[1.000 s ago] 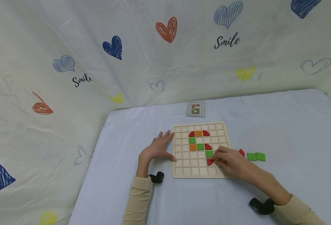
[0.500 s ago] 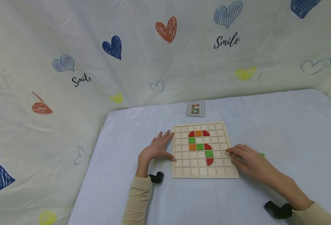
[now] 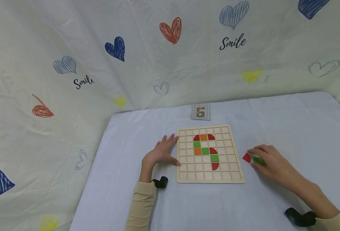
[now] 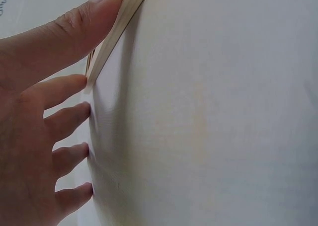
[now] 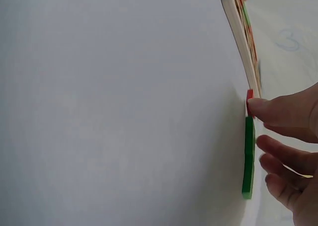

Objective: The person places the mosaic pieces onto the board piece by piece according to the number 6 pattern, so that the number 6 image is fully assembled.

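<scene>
A square wooden grid board lies on the table with red, orange and green tiles set in some cells. My left hand is spread at its left edge; the thumb and index finger touch the rim, as the left wrist view shows too. Right of the board, my right hand pinches a red quarter-circle tile between thumb and index finger. That tile is at table level. Green square tiles lie beside it under the curved fingers, partly hidden by the hand in the head view.
A small pattern card with a coloured figure on a grid lies behind the board. White cloth covers the table. A white curtain printed with hearts and the word Smile hangs behind it. Black devices are worn at both wrists.
My right hand has left a red tile in the board's lower cells and moved right to the loose tiles, where it has taken hold of a red one. The left hand stays put.
</scene>
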Demonstrator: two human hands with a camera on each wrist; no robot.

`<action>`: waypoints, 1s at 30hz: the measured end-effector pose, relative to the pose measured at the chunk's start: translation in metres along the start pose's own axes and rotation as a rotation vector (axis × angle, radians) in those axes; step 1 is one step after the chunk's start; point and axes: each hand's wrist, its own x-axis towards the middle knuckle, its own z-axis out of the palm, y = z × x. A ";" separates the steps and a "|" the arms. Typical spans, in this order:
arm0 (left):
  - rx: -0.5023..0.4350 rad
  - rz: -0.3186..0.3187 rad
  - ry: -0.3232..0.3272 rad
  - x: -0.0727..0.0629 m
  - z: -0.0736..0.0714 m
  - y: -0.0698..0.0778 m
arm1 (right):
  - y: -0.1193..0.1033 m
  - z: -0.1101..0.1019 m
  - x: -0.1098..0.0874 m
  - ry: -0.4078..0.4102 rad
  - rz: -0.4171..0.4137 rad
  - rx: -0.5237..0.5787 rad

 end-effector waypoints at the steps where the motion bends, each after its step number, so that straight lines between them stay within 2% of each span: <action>1: -0.002 0.000 -0.001 0.000 0.000 0.000 | 0.002 -0.001 -0.001 -0.003 0.002 -0.003; 12: -0.002 0.005 0.002 -0.001 0.000 -0.002 | 0.007 -0.004 -0.004 -0.033 0.029 -0.011; 30: -0.013 -0.002 0.000 -0.001 -0.001 0.001 | 0.005 -0.004 0.002 0.051 -0.039 0.080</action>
